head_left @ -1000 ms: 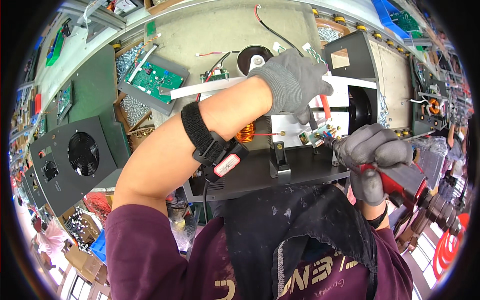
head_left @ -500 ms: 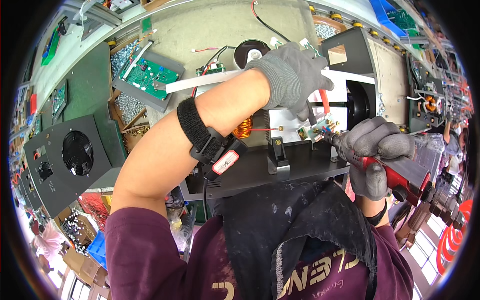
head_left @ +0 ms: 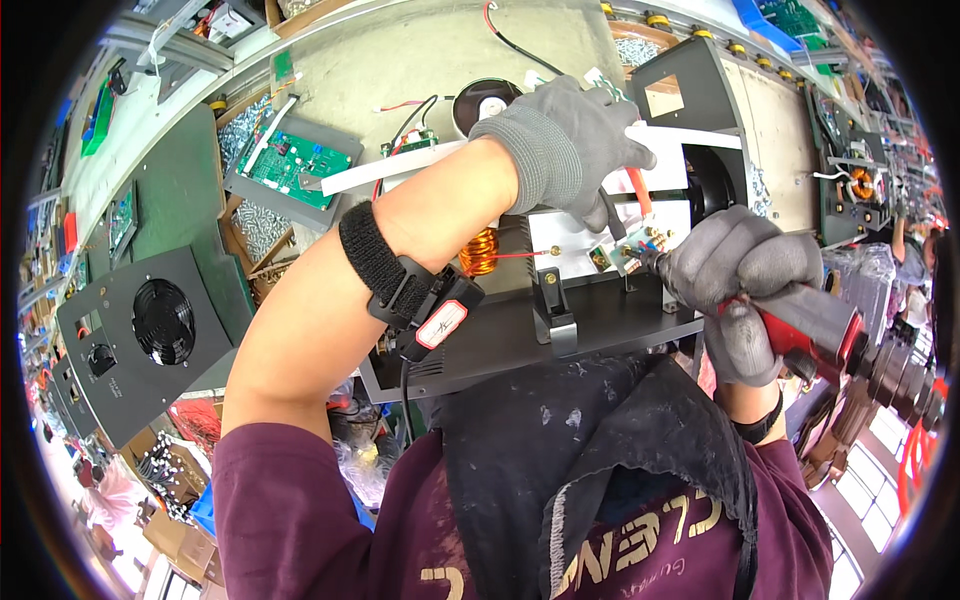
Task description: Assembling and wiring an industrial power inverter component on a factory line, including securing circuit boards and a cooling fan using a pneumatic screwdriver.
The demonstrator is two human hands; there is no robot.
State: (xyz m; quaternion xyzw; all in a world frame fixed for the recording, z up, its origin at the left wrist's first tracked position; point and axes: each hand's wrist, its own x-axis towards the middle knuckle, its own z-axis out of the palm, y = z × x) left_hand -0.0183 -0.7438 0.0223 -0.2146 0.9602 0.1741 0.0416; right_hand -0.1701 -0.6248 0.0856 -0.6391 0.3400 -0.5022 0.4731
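Note:
My left hand [head_left: 568, 150], in a grey knit glove, reaches over an open black metal chassis [head_left: 470, 345]. Its fingers are curled around a black cable [head_left: 614, 214], though the palm side is hidden. A red cable [head_left: 639, 190] runs down beside it to a small circuit board [head_left: 635, 255] with metal terminals. In my right hand [head_left: 745, 270], also gloved, is a red and grey power screwdriver [head_left: 815, 330], held almost level with its tip pointing left at the board. The glove and the small parts hide the exact contact at the tip.
A copper coil [head_left: 479, 250], a black bracket [head_left: 553, 305] and a white strip [head_left: 395, 170] are around the chassis. Left of it lie a green circuit board [head_left: 295, 160], screw bins [head_left: 262, 228] and a black fan panel [head_left: 150, 325]. A black side panel [head_left: 690, 90] stands behind at right.
The whole view has shifted slightly up and left. Both hands keep about the same places over the chassis, and the screwdriver tip stays at the small board.

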